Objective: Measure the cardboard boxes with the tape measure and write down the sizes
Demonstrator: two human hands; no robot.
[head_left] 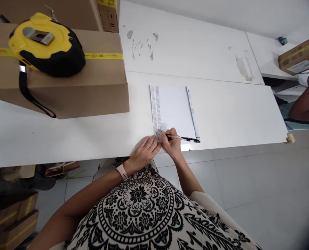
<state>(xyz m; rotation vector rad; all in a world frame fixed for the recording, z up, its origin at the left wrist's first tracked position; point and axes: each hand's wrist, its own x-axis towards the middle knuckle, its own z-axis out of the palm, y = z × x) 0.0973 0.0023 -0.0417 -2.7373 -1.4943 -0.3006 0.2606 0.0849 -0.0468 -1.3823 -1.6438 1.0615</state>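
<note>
A sheet of paper point(173, 107) lies on the white table point(227, 111), with two columns of small handwriting down its left side. My right hand point(172, 144) grips a pen point(183, 138) with a clear barrel and black ends; its tip is at the sheet's lower left, near the bottom of the second column. Flat beside it, with fingers stretched out, my left hand point(145, 151) rests at the table's front edge and touches the paper's lower left corner. A pink watch band point(122, 171) is around the left wrist. The writing is too small to read.
A large cardboard box point(99, 90) stands on the left, with a yellow and black tape measure point(47, 45) on top. Far right are another taped box point(300, 55) and a co-worker's arm point(304, 104). More cartons point(13, 222) sit on the floor at lower left.
</note>
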